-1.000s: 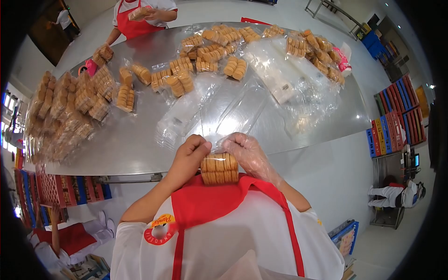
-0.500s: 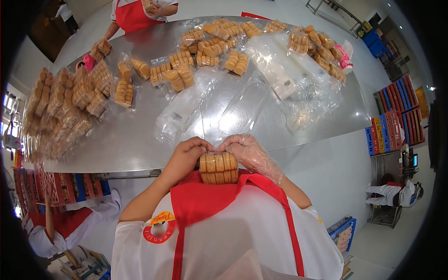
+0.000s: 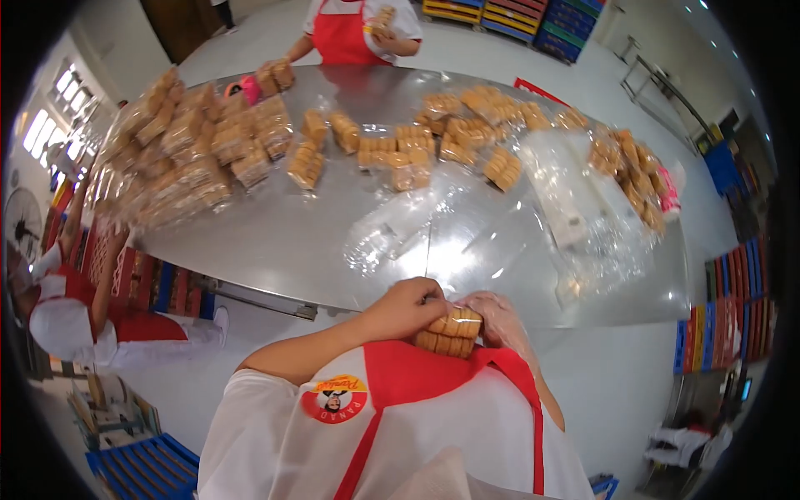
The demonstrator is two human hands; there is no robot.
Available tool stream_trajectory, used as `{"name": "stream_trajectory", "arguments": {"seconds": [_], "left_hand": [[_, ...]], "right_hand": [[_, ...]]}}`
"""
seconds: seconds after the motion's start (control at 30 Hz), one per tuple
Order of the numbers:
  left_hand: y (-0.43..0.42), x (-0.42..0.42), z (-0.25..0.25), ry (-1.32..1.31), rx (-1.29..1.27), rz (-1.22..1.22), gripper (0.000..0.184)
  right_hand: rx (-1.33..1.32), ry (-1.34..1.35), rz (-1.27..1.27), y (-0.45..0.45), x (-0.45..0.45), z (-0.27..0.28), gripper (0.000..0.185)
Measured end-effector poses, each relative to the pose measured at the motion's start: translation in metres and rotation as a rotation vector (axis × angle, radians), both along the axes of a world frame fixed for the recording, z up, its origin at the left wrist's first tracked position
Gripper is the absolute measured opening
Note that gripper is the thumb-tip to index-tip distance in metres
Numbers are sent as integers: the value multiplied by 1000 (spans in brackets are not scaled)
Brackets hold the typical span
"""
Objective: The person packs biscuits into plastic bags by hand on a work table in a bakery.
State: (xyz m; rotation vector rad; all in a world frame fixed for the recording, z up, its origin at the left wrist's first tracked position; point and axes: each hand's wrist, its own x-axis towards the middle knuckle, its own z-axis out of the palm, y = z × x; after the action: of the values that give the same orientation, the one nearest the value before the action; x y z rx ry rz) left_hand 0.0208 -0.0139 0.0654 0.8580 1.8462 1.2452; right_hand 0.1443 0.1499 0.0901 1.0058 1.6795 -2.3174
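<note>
Head view, clock set on the held biscuit pack (image 3: 450, 333), with 12 pointing across the tabletop (image 3: 275, 262).

Biscuit pack: close to the body, in front of the red apron bib (image 3: 421, 367), just off the near edge of the tabletop. Clear, glossy film over round biscuits stacked edge to edge in two ridged rows; golden brown, lying tilted. Left hand (image 3: 411, 308) bare, fingers bent and thumb pressed to the pack at 10 o'clock. Right hand (image 3: 497, 321) in a thin, wrinkled see-through glove (image 3: 515, 337), curled in on the pack's side at 2 to 3 o'clock; its fingertips are partly hidden. Both hands narrow, the pack held between them.

Tabletop: smooth brushed metal with a bright glare patch at 12. At 11, flat clear bags (image 3: 396, 229), crinkled and shiny. At 1, a thicker sheaf of clear bags (image 3: 567, 187), smooth at one end, rumpled at the other.

Filled packs: large heap (image 3: 192, 154) at 10, film creased, packs leaning on one another; looser cluster (image 3: 408, 158) near 12; smaller pile (image 3: 629, 171) between 1 and 2, touching the sheaf. Pink-and-white plastic packet (image 3: 669, 190) at 2.

Between 11 and 12, across the tabletop, a co-worker in a red apron (image 3: 342, 37) grips one pack (image 3: 383, 18) and touches another (image 3: 275, 77).

Farther out: stacked coloured plastic crates (image 3: 725, 308) at 3; blue slatted rack (image 3: 154, 467) at 8; another person (image 3: 108, 312) in white and red at 9.
</note>
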Motion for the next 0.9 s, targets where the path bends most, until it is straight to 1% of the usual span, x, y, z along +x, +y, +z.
{"name": "stream_trajectory", "arguments": {"seconds": [0.07,0.1,0.13,0.17,0.23,0.27,0.3,0.37,0.4,0.47,0.5,0.57,0.6,0.7,0.77,0.87,0.9], "left_hand": [[-2,0,2,18,-14,-23,28],[-2,-1,2,28,-30,-38,28],[-2,0,2,36,-46,-56,29],[-2,1,-2,119,-6,-59,31],[-5,3,-4,227,52,-80,37],[-5,4,-4,280,79,-90,41],[-5,3,0,311,41,-124,45],[-7,2,12,371,-39,-191,53],[-7,3,15,378,-66,-200,55],[-8,4,19,395,-116,-221,60],[-7,3,21,349,-141,-239,61],[-8,0,23,258,-190,-278,63],[-8,0,22,250,-173,-276,65],[-10,-3,17,204,-144,-266,67],[-9,-5,16,139,-153,-262,66],[-8,-6,-11,-292,-71,-188,60],[-5,-5,-12,-513,-6,-160,61]], "right_hand": [[7,-15,-9,-1,3,0,25],[8,38,-11,-1,5,-6,25],[122,71,66,2,7,-12,25],[235,101,140,5,9,-18,25],[325,109,205,3,7,-6,26],[302,87,197,3,8,4,27],[278,64,191,1,8,13,28],[116,118,140,2,14,-12,33],[35,145,113,1,16,-18,35],[-40,127,99,-1,20,-20,40],[-78,117,90,-3,22,-17,42],[-36,84,110,-5,23,-5,45],[-15,68,117,-4,22,-1,47],[42,158,190,6,24,-16,58],[33,249,196,8,28,-17,58],[-104,473,130,7,33,-19,60],[-191,592,89,3,35,-19,62]]}}
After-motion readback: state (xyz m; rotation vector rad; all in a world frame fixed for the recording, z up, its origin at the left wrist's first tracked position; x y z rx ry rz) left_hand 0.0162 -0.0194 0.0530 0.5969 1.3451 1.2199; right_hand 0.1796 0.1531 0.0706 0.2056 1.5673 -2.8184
